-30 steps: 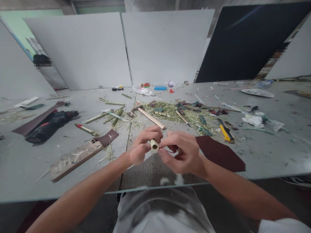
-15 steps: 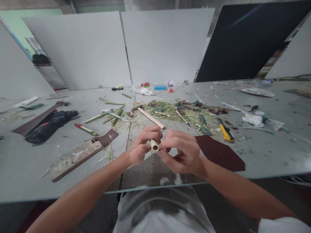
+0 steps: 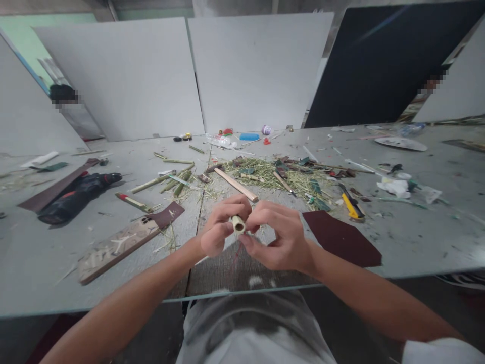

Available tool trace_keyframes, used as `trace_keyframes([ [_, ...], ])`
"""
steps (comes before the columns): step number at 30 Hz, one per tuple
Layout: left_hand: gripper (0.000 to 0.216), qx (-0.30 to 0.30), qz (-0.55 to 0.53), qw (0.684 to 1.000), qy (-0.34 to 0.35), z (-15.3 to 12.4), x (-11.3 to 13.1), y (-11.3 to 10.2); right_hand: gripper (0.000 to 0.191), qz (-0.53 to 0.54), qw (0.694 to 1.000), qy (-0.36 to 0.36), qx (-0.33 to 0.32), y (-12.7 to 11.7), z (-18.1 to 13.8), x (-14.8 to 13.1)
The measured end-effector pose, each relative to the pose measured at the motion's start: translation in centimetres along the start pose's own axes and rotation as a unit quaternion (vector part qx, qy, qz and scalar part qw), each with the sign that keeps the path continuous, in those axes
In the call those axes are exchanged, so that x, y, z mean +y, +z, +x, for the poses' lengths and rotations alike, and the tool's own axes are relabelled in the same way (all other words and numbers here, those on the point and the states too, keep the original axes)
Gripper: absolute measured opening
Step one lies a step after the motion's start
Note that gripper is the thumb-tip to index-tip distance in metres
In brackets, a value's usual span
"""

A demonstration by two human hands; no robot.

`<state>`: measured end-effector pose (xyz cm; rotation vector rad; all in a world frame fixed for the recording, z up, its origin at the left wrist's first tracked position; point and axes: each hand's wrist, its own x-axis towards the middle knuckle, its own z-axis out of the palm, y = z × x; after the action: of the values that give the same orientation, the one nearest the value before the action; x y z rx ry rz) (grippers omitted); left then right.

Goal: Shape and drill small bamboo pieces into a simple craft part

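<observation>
- Both of your hands have crept slightly up and to the left over the last second. The bamboo tube (image 3: 238, 223) has gone with them, its pale open end facing you.
- Your right hand (image 3: 282, 237) has closed in, and its thumb and forefinger are now pinched right at the tube's near end. The dark red scrap that showed under that thumb a second ago is hidden, so it cannot be told whether it is still there.
- Your left hand (image 3: 216, 228) has its fingers clamped round the far part of the tube, the grip unchanged.
- So the work stays on the tube's end, held in the air above the near part of the counter (image 3: 417, 237).
- Just right of your right hand lies the dark red sandpaper sheet (image 3: 341, 236), with the yellow utility knife (image 3: 350, 205) beyond it. Past your hands a bamboo stick (image 3: 237, 184) lies beside the green shavings (image 3: 273, 177).
</observation>
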<state>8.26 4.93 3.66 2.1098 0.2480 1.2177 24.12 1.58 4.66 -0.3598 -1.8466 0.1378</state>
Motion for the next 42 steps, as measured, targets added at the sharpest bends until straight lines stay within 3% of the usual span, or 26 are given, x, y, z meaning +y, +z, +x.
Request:
trace_keyframes([
  [8, 0.034, 0.013, 0.004, 1.000, -0.025, -0.14, 0.05, 0.03, 0.009, -0.004, 1.000, 0.000, 0.007, -0.03, -0.03, -0.13],
  [26, 0.028, -0.006, 0.000, 1.000, 0.012, -0.08, -0.48, -0.12, 0.010, 0.016, 1.000, 0.000, 0.007, -0.06, -0.02, -0.15],
  [42, 0.036, 0.001, 0.039, 0.999, 0.011, 0.05, -0.05, 0.02, 0.011, 0.024, 1.000, -0.002, 0.003, -0.03, -0.14, 0.02],
])
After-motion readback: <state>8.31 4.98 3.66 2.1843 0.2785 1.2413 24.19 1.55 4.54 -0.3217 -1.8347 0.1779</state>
